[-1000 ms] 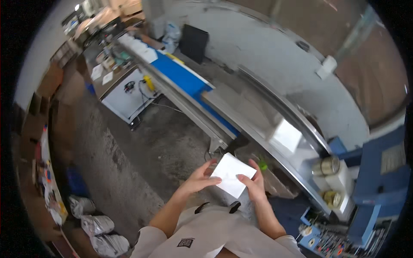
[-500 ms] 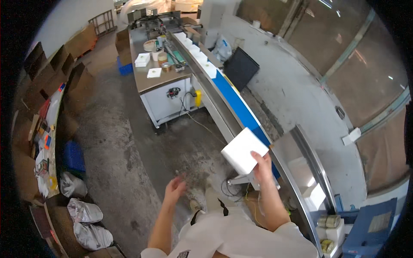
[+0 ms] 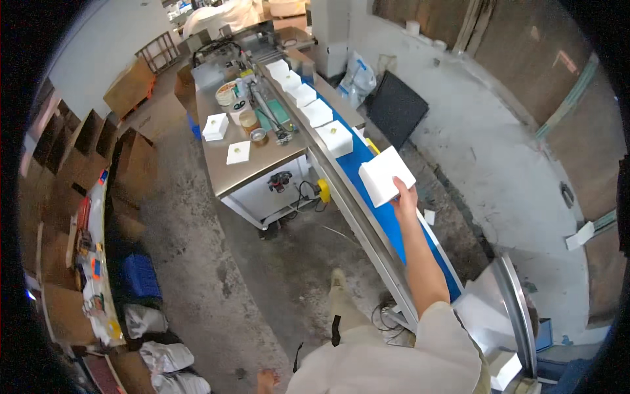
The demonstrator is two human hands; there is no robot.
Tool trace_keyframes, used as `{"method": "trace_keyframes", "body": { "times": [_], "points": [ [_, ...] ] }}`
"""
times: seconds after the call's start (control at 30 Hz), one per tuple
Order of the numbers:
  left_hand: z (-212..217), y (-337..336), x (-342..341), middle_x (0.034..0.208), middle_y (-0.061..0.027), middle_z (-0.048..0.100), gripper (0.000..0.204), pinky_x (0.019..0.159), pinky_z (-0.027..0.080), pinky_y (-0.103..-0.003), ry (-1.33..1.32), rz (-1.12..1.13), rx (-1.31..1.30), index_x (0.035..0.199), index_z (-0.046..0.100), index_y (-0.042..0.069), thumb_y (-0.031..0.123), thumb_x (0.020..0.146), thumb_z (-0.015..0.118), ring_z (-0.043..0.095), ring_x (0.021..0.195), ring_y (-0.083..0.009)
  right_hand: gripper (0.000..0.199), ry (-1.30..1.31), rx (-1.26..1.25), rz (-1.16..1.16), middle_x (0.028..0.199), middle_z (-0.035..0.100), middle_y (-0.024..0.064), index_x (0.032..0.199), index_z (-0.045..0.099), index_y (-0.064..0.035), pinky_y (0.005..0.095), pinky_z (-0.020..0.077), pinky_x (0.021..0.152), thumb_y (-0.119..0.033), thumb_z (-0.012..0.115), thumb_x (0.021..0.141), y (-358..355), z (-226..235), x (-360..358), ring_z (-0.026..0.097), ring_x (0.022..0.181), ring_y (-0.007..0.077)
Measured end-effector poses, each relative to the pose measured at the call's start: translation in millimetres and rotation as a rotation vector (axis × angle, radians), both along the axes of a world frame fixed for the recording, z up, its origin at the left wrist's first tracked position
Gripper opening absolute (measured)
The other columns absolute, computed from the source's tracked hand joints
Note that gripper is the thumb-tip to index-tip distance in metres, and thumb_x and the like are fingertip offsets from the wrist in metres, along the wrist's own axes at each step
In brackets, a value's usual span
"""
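My right hand (image 3: 405,196) is closed on the near edge of a stack of white square sheets (image 3: 388,172), thumb on top. The stack hangs over the blue conveyor belt (image 3: 387,220), and I cannot tell if it touches it. Farther up the belt, several similar white stacks (image 3: 335,138) lie in a row, some with a small greenish-gold mark on top. Only a little of my left hand (image 3: 267,379) shows at the lower edge, low by my side; its fingers are too unclear to read.
A steel-topped table (image 3: 262,172) left of the belt carries white stacks (image 3: 215,127), tape rolls (image 3: 258,136) and a tub. A curved metal guard (image 3: 515,299) stands at the belt's near end, by another white stack (image 3: 504,369). A black panel (image 3: 398,109) leans beyond the belt. Cardboard boxes line the left.
My right hand has carried the white stack forward, farther up the belt. My left hand has dropped to the lower edge. The view has moved closer to the table.
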State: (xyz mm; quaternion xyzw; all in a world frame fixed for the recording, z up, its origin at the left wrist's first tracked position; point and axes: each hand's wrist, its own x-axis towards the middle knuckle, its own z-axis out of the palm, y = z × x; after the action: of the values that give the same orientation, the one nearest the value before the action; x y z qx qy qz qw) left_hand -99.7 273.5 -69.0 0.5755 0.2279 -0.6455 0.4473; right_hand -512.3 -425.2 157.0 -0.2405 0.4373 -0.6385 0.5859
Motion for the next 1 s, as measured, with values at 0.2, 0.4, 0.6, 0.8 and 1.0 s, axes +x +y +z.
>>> {"method": "trace_keyframes", "body": {
  "times": [0.2,0.4,0.6,0.8,1.0],
  "points": [
    [50,-119,37,0.078,-0.0063,0.059,0.016,0.053,0.046,-0.031,-0.516,-0.621,-0.186,0.095,0.058,0.007,0.023,0.091,0.061,0.056,0.063,-0.0182,0.066,-0.092,0.139,0.023,0.119,0.061,0.0096,0.131,0.048,-0.0048,0.0403,0.0537,0.081,-0.018,0.082,0.076,-134,-88,46,0.062,0.107,0.0247],
    [142,-338,-10,0.096,-0.0076,0.067,0.043,0.064,0.052,-0.030,-0.584,-0.470,0.072,0.121,0.057,0.000,0.030,0.091,0.067,0.065,0.081,-0.0137,0.065,-0.078,0.256,0.018,0.112,0.064,0.0090,0.129,0.050,-0.0052,0.0351,0.0551,0.074,-0.021,0.083,0.075,-169,-137,59,0.064,0.099,0.0219],
    [147,-406,-18,0.101,-0.0085,0.067,0.045,0.071,0.053,-0.033,-0.528,-0.643,-0.030,0.128,0.052,0.001,0.018,0.090,0.068,0.066,0.087,-0.0199,0.078,-0.044,0.254,-0.021,0.099,0.065,0.0091,0.132,0.048,0.0007,0.0287,0.0451,0.050,-0.025,0.086,0.070,-170,-153,82,0.062,0.072,0.0170],
    [135,-450,-9,0.099,-0.0073,0.068,0.046,0.074,0.052,-0.033,-0.564,-0.808,0.015,0.128,0.053,0.000,0.020,0.089,0.068,0.065,0.087,-0.0168,0.091,0.090,0.311,-0.069,0.101,0.062,0.0098,0.138,0.042,0.0067,0.0255,0.0431,0.055,-0.027,0.088,0.067,-175,-168,73,0.056,0.069,0.0128],
    [84,-478,41,0.099,-0.0075,0.069,0.048,0.074,0.052,-0.032,-0.426,-0.829,-0.128,0.130,0.051,0.000,0.016,0.088,0.068,0.065,0.088,-0.0163,0.070,0.250,0.550,0.048,0.107,0.065,0.0110,0.132,0.051,0.0043,0.0306,0.0500,0.070,-0.020,0.079,0.072,-150,-122,43,0.061,0.089,0.0202]
  ]
}}
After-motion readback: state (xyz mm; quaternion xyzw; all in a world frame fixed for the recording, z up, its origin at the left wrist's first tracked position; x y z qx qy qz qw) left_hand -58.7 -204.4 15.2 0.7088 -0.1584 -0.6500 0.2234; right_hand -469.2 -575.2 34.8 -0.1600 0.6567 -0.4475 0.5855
